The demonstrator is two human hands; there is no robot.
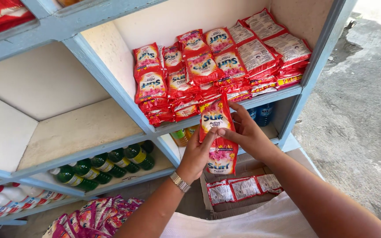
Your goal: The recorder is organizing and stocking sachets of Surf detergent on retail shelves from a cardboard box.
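My left hand (196, 156) and my right hand (248, 131) both grip a strip of red detergent sachets (217, 121) held upright in front of the shelf edge. The left hand, with a metal wristwatch (180, 181) on its wrist, pinches the strip's left side; the right hand holds its right side. Just above, a shelf compartment (270, 98) holds several stacks of the same red sachets (212, 66), some face up, some showing white backs.
A cardboard box (243, 169) below my hands holds more sachets (243, 188). Green bottles (106, 165) lie on a lower shelf, white bottles (9, 198) further left, pink packets (98, 217) at the bottom. The light blue shelf frame (111, 88) has a bare compartment at left. Concrete ground lies right.
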